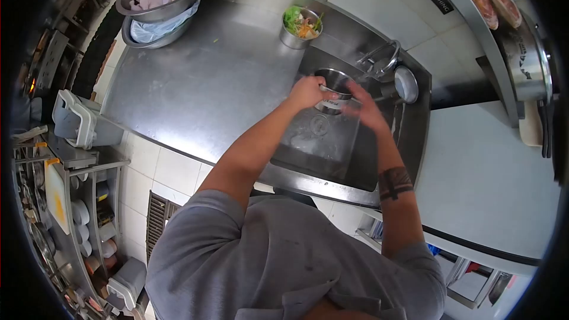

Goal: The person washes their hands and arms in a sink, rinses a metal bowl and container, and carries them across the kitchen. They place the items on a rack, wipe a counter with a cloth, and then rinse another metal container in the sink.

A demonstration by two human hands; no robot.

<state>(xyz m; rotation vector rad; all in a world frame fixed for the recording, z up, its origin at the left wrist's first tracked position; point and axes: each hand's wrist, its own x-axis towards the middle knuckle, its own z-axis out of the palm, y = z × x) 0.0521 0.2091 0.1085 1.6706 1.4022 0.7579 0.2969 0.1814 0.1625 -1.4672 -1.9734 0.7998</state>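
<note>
You are in a kitchen, with a tiled floor [142, 154] under you and a rack [86, 178] of dishes off to your left. In front of you is a long metal counter [201, 83], with the sink [314, 148] set in its right part. A white top [486, 172] sits just to the right of the counter. At the far left end of the counter are two bowls; the top bowl [133, 9] has raw meat in it, and the low bowl [169, 38] has a plastic bag in it. The tap [385, 62] is at the back of the sink, to the right of your pot [328, 106]. A tub [294, 40] of veg bits stands on the counter behind the pot. The pot is at the back of the sink, between your two hands; I can't tell if it touches the bottom. It is round, with its open top up and its label toward you. Your left hand [306, 92] has its fingers closed on the left rim, so it is nearer. Your right hand [370, 112] is a blur by the right side, fingers spread; I can't tell if it touches.
</note>
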